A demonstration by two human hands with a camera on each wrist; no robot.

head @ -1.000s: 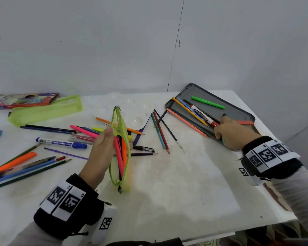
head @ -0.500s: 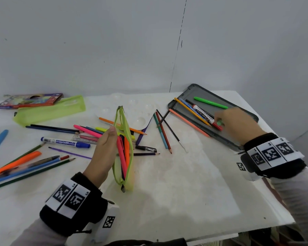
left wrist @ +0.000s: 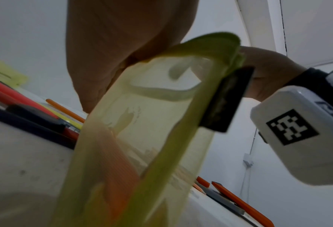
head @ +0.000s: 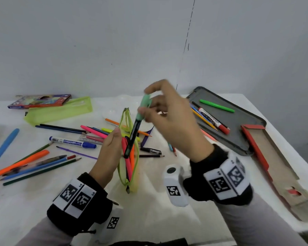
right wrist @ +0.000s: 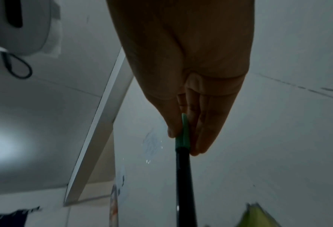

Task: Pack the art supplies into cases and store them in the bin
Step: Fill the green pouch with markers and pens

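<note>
White table (head: 167,201) fills the lower part of the head view, with a grey wall behind it. Near the middle of the frame, the left hand (head: 108,153) holds a green pouch (head: 130,174) up on its edge with the zip open at the top; its fingers are behind the pouch, so how they curl cannot be seen. Pink and orange pens sit inside the pouch. The right hand (head: 169,118) pinches the green cap end of a black marker (head: 132,137) between thumb and fingers. The marker points down, and its low end is in the mouth of the pouch. At the left of the frame lie many loose pencils (head: 41,167) and a blue pen (head: 72,142). A second green pouch (head: 59,110) and a crayon box (head: 40,100) lie at the upper left. At the right is a grey tray (head: 238,128) with a green pen (head: 216,105) and a red-capped marker (head: 213,120) on it.
</note>
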